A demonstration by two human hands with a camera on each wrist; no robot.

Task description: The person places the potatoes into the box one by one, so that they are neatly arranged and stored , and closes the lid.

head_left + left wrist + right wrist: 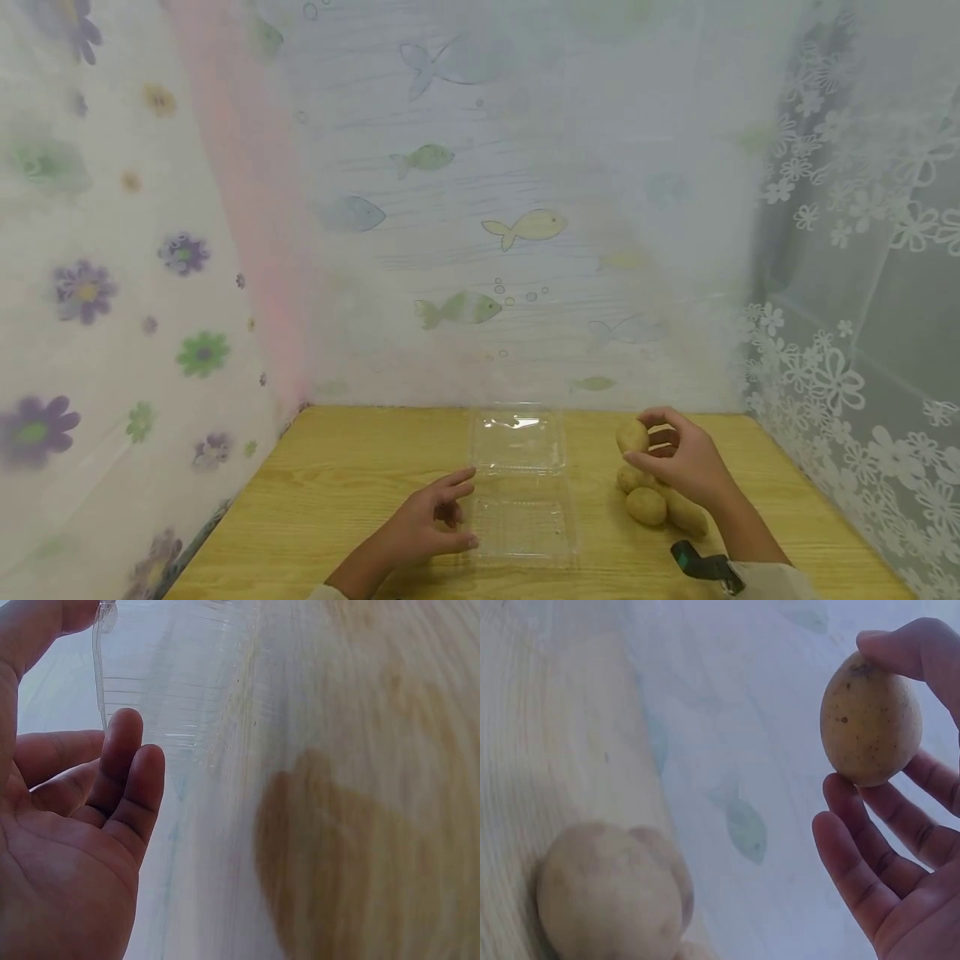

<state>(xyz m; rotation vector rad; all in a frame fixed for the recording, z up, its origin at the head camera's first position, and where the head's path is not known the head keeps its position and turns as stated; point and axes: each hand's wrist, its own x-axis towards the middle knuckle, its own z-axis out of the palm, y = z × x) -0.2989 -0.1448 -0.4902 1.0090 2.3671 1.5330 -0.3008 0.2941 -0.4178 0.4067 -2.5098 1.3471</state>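
A clear plastic clamshell box (519, 492) lies open on the wooden table (337, 467), its lid folded back toward the wall. My left hand (435, 521) rests at the box's left edge, thumb and fingers around the rim (101, 675). My right hand (678, 458) is lifted above the table and pinches a small yellow potato (632, 436) between thumb and fingertips (870, 720). Below it lies a pile of potatoes (656, 500), seen close in the right wrist view (611, 900).
Patterned curtains close in the table on three sides: flowers at the left (112, 292), fish at the back (525, 225), white lace at the right (862, 375). A dark band (701, 565) sits on my right wrist. Bare wood shows left of the box.
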